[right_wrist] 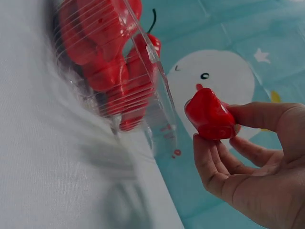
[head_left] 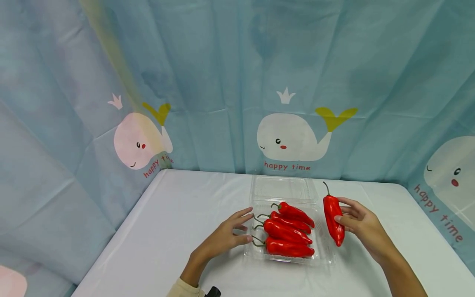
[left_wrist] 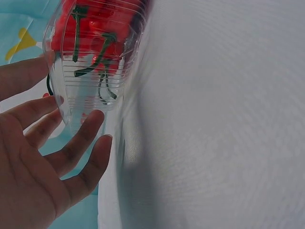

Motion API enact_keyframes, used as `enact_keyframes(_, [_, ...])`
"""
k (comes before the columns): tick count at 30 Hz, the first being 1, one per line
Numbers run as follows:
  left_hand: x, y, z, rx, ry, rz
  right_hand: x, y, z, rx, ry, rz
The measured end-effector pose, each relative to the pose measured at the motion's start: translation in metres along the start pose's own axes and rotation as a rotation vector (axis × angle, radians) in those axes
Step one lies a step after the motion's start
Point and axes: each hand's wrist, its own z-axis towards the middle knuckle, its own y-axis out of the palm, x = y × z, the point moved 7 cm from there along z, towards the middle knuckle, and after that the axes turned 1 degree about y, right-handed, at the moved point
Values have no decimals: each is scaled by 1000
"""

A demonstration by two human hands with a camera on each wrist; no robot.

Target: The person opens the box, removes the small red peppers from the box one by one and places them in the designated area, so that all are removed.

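A clear plastic clamshell box lies open on the white table, with several red peppers in its tray. My right hand pinches one more red pepper between thumb and fingers, just right of the box. My left hand sits at the box's left edge with its fingers spread and straight; the fingertips touch the clear wall.
The white table runs to a front-left edge and a right edge. A blue curtain printed with whales hangs close behind and at both sides. The box's lid lies flat behind its tray.
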Motion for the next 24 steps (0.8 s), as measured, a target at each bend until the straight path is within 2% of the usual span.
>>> enact_keyframes(24, [2, 0, 0, 1, 4, -1, 27, -11, 8, 23, 52, -5])
